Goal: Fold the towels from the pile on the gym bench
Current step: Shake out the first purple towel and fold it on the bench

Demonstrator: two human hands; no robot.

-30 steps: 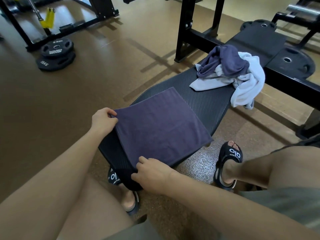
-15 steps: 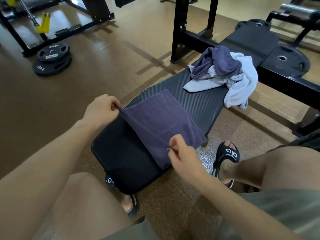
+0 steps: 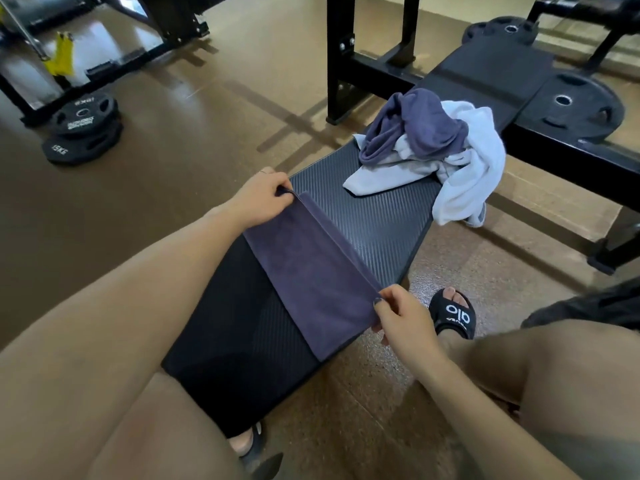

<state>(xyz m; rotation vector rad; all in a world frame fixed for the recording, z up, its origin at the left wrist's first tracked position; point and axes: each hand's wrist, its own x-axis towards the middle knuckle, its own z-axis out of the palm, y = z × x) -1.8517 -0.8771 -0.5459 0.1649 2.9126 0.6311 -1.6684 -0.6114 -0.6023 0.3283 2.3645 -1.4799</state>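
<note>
My left hand (image 3: 263,199) pinches the far end of the purple towel (image 3: 308,271) at the bench's (image 3: 374,216) left edge, fingers curled over the fold. My right hand (image 3: 401,317) pinches the near end of the same fold, thumb on top, just off the bench's right edge. The towel is strung taut between the two hands as a long narrow strip, running diagonally across the bench pad. Its upper edge is lifted, and the lower part hangs down onto the pad, with one corner at the right edge near my right hand.

Versus half a second ago: the towel was wider, only half turned over, and my right hand was over the middle of the pad. Now the right hand is out past the right edge, the strip is narrower and the fold line straighter. A second ago the towel lay flat as a square, with both hands at its near corners.

The pile (image 3: 433,147), a purple towel on a white one, sits at the far end of the pad, well apart from both hands, and the white one droops over the right edge. It has not moved.

My right foot in a black sandal (image 3: 453,315) is on the floor just right of my right hand. Weight plates (image 3: 83,129) are stacked on the floor far left.
</note>
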